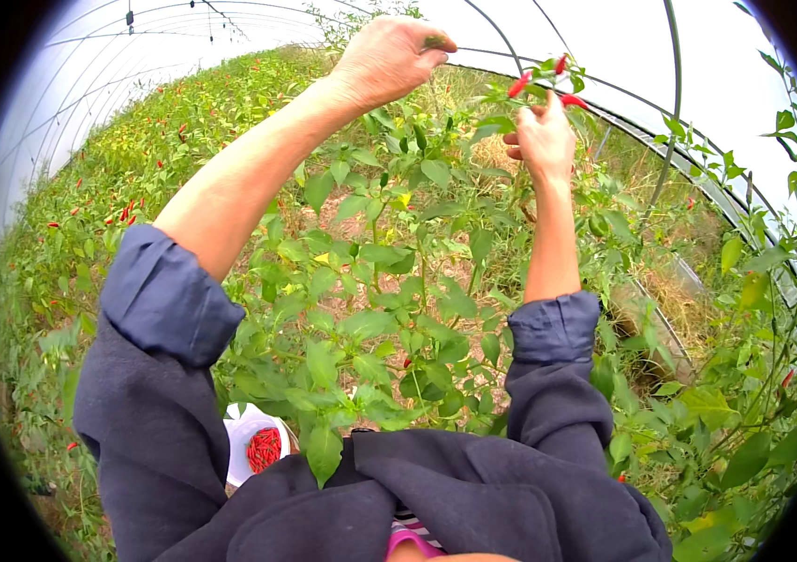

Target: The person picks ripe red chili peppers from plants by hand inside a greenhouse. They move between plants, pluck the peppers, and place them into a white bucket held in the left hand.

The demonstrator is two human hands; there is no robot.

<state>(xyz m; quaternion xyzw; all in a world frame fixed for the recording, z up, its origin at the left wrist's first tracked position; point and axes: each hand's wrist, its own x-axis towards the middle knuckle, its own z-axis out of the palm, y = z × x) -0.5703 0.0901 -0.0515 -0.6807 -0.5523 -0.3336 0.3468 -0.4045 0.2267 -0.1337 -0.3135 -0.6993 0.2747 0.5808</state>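
My left hand (395, 60) is raised at the top centre, fingers bent together, with a small dark green bit at the fingertips; what it is, I cannot tell. To its right, my right hand (546, 137) reaches up to a leafy chili pepper shoot (546, 74) and holds its stem. Red chili peppers (519, 84) hang on that shoot, just above the right fingers. Below both arms stand green pepper plants (377, 260) with a few green fruits. A white bucket (235, 442) at the lower left, partly hidden by my sleeve, holds a heap of red chili peppers (263, 449).
Dense pepper plants with red fruits (128, 211) fill the left side. Tall leafy plants (757, 393) rise close on the right. Curved metal hoops (674, 91) carry the white plastic cover of a tunnel greenhouse. Dry grass (679, 295) lies along its right edge.
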